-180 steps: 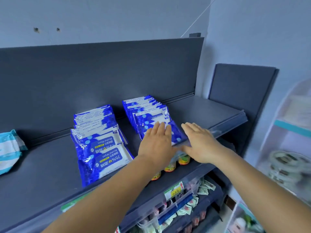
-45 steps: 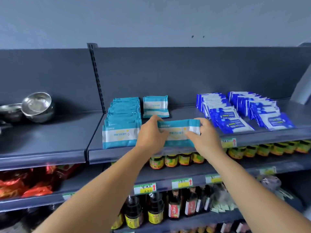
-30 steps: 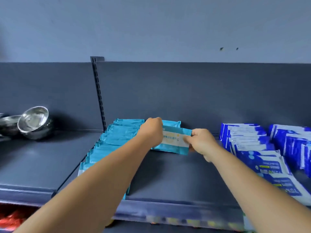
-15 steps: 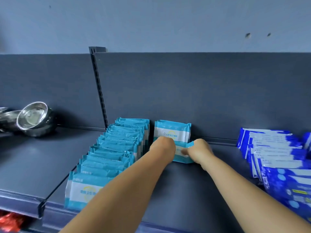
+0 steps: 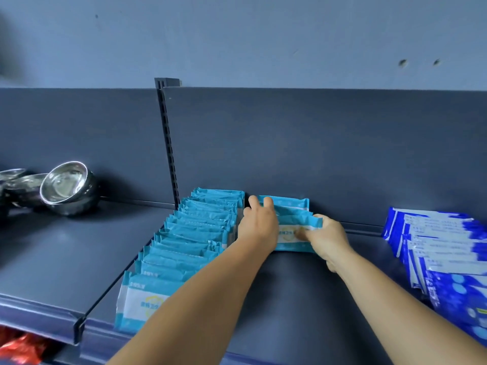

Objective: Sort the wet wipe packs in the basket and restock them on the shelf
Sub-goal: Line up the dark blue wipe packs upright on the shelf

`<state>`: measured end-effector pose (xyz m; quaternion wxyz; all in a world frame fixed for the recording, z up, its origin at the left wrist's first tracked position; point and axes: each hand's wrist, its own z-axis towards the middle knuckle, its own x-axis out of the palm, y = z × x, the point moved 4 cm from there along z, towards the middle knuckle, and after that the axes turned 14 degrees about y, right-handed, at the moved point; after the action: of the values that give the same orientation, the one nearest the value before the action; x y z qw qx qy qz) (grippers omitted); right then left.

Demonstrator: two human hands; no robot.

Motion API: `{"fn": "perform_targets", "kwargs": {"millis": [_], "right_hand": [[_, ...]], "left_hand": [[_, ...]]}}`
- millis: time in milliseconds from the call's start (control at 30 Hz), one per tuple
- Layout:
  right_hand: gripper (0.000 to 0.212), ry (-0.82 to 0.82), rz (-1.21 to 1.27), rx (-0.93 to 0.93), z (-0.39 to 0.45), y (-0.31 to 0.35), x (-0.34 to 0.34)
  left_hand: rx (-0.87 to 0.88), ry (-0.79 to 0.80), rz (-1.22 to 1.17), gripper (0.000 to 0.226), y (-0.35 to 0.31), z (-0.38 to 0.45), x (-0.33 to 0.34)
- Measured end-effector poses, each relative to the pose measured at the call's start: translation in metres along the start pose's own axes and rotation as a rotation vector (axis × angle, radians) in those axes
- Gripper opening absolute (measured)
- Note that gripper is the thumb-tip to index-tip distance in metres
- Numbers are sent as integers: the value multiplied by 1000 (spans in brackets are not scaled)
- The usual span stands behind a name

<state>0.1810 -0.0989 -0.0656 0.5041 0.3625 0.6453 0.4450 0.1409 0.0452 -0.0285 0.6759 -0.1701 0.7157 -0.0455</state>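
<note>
A teal wet wipe pack (image 5: 296, 234) stands on edge near the back of the dark shelf (image 5: 303, 291), leaning on two more teal packs (image 5: 290, 204) behind it. My right hand (image 5: 328, 237) pinches its right end, thumb on the front face. My left hand (image 5: 259, 225) covers its left end, with the fingers stretched up against the packs behind. To the left runs a long row of teal packs (image 5: 195, 241), front to back. Dark blue wipe packs (image 5: 442, 251) lie in rows at the right. No basket is in view.
Stacked steel bowls (image 5: 67, 188) sit on the neighbouring shelf section at the left, beyond a slotted upright (image 5: 168, 143). Red packets (image 5: 21, 349) show on the shelf below. Bare shelf lies between the teal row and the blue packs.
Both hands carried the teal pack from the shelf front to the back and stood it against the rear packs. The left hand's fingers have since straightened upward.
</note>
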Motion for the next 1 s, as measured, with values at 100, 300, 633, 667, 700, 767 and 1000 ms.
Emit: {"fn": "perform_targets", "kwargs": {"millis": [100, 300, 633, 667, 700, 767, 1000], "right_hand": [[12, -52, -105, 14, 6, -1, 2], [21, -193, -343, -19, 30, 1, 4], [70, 14, -471, 216, 31, -14, 5], [72, 31, -475, 233, 30, -14, 5], [72, 47, -477, 243, 30, -13, 5], [69, 63, -453, 237, 27, -11, 3], [32, 245, -288, 57, 11, -1, -5]], "left_hand": [[26, -15, 105, 61, -4, 7, -1], [22, -105, 257, 54, -8, 30, -5], [176, 67, 441, 78, -7, 49, 1], [189, 76, 447, 72, -8, 48, 1], [214, 67, 461, 62, -11, 48, 0], [264, 24, 482, 43, -15, 46, -6], [226, 424, 487, 64, -9, 43, -15]]}}
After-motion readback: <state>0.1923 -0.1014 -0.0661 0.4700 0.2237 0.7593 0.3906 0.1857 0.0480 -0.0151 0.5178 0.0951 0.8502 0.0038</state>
